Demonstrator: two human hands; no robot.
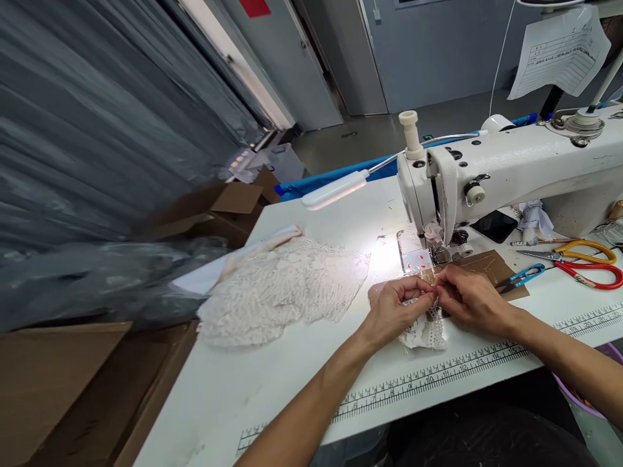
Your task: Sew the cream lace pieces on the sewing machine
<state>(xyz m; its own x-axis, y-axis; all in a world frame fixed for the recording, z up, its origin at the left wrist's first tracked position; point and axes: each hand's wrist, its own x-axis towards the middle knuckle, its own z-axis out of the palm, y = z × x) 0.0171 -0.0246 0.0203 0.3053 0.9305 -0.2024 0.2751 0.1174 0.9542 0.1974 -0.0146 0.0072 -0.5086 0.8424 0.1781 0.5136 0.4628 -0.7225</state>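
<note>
A small piece of white lace [424, 329] hangs between my two hands, just in front of the sewing machine's [516, 175] needle area. The fingers of my left hand [400, 303] are closed on its left part, thumb against fingertips. My right hand [470, 295] pinches its upper right edge, the fingertips of both hands nearly meeting. Behind them lies the metal needle plate [416, 261] with small red marks. To the left, a larger heap of white lace [287, 292] is spread on the white table [233, 389].
Blue thread snips [523, 277] lie right of my right hand on a brown board [479, 264]. Scissors with yellow and red handles [579, 259] lie farther right. A lamp [335, 189] reaches over the table. Cardboard boxes [63, 376] stand at the left, and a printed ruler [418, 383] runs along the front edge.
</note>
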